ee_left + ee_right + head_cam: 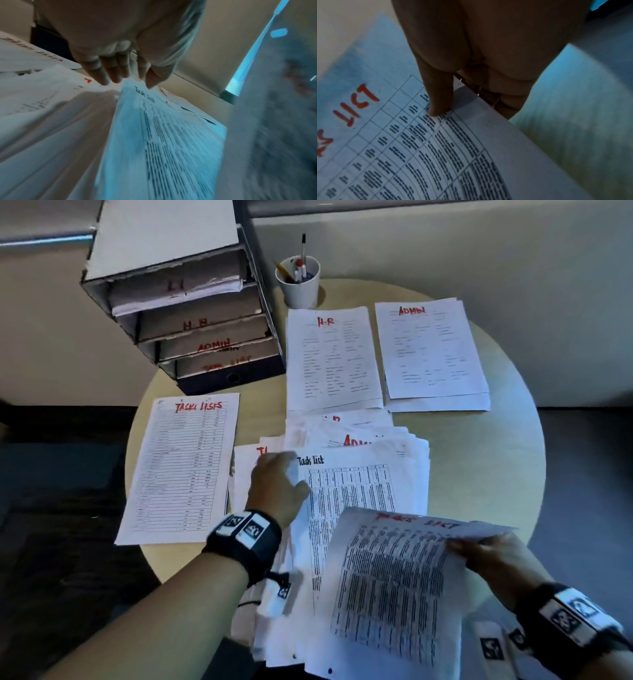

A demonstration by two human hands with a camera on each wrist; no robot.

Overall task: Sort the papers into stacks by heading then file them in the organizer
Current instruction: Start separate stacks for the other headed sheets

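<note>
An unsorted pile of papers (pixel 376 436) lies at the middle front of the round table (pixel 496 457). Its top sheet (pixel 356 491) has a black "Task list" heading. My left hand (pixel 291 470) pinches this sheet's top left corner, thumb against fingers (pixel 111 75) in the left wrist view (pixel 163 135). My right hand (pixel 459 546) holds a second sheet (pixel 394 583) with a red "Task list" heading lifted off the pile, the thumb on top and fingers underneath its right edge (pixel 419 148). Sorted stacks lie flat: Task Lists (pixel 181 467), H.R (pixel 332 357), Admin (pixel 428 350).
A grey tiered organizer (pixel 191 302) with red-labelled trays, among them H.R and Admin, stands at the back left. A white cup (pixel 301 285) of pens stands beside it. Bare tabletop shows at the right. A pale wall runs behind the table.
</note>
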